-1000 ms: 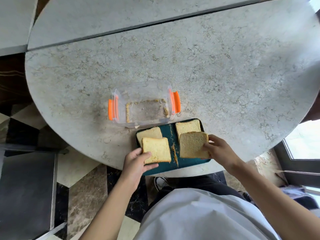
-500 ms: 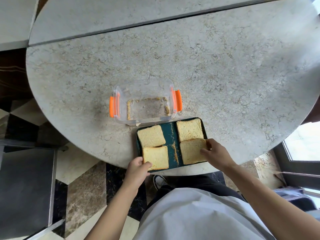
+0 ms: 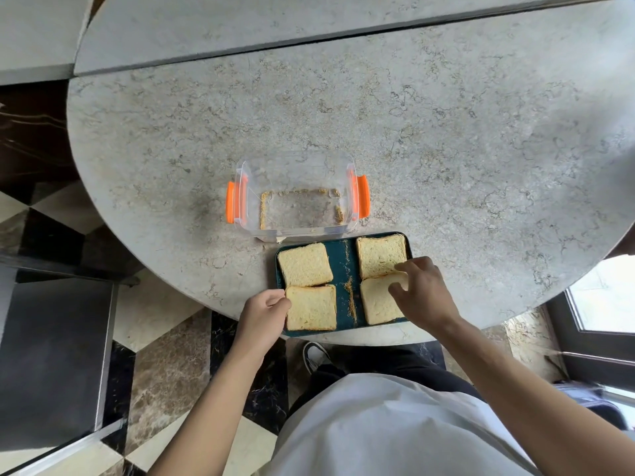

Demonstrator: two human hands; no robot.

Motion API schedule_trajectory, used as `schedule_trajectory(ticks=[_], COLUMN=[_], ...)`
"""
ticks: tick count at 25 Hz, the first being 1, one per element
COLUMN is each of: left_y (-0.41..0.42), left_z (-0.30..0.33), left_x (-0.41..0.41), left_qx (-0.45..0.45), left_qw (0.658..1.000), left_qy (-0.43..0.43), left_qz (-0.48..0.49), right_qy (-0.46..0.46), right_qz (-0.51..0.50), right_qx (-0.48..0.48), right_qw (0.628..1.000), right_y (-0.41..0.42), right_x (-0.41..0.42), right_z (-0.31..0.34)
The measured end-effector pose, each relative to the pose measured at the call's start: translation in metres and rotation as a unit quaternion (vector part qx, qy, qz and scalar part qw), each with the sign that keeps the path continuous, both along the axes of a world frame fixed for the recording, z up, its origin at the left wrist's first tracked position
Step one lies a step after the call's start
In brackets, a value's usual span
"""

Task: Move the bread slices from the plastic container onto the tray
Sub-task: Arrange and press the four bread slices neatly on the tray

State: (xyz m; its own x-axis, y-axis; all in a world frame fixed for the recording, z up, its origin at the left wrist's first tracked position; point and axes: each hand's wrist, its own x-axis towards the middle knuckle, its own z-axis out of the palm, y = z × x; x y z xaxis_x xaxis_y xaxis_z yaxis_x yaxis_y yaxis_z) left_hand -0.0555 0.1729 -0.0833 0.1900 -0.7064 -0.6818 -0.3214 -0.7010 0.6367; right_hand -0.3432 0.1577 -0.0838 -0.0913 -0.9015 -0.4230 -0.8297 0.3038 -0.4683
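Note:
A dark teal tray (image 3: pixel 343 261) lies at the table's near edge with bread slices in two columns. The far-left slice (image 3: pixel 305 264) and far-right slice (image 3: pixel 378 254) lie flat and untouched. My left hand (image 3: pixel 263 314) is curled at the left edge of the near-left slice (image 3: pixel 311 307), fingertips pinching its corner. My right hand (image 3: pixel 424 293) hovers over the near-right slice (image 3: pixel 376 304), fingers apart, thumb resting on it. Just beyond the tray stands the clear plastic container (image 3: pixel 299 166) with orange clips, holding only crumbs.
The round stone table (image 3: pixel 446 132) stretches far and right of the tray. A line of crumbs runs down the tray's middle. My torso and a shoe show below the table edge. A dark cabinet stands at the left on the chequered floor.
Both near slices went from held above the tray to lying flat on it. My right hand has shifted over its slice and spread its fingers. My left hand stays at its slice's edge.

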Motion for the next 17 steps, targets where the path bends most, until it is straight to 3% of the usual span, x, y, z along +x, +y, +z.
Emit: schedule_trajectory(ticks=[2,6,12,17], left_y=[-0.011,-0.034,-0.041,-0.041], left_z=[0.003,0.002,-0.001,-0.004], left_x=[-0.002,-0.014,-0.021,-0.022], left_qx=[-0.01,-0.017,-0.02,-0.022], left_qw=[1.0,0.999,0.998,0.997], left_qy=[0.008,0.016,0.001,-0.005], left_qz=[0.015,0.043,0.067,0.075], right_qy=[0.004,-0.072,-0.117,-0.138], right_qz=[0.032,0.079,0.086,0.065], right_qx=[-0.016,0.001,0.075,0.078], right_qw=[0.999,0.994,0.987,0.985], right_y=[-0.008,-0.03,-0.051,-0.054], right_x=[0.014,0.056,0.097,0.099], right_z=[0.004,0.006,-0.009,-0.013])
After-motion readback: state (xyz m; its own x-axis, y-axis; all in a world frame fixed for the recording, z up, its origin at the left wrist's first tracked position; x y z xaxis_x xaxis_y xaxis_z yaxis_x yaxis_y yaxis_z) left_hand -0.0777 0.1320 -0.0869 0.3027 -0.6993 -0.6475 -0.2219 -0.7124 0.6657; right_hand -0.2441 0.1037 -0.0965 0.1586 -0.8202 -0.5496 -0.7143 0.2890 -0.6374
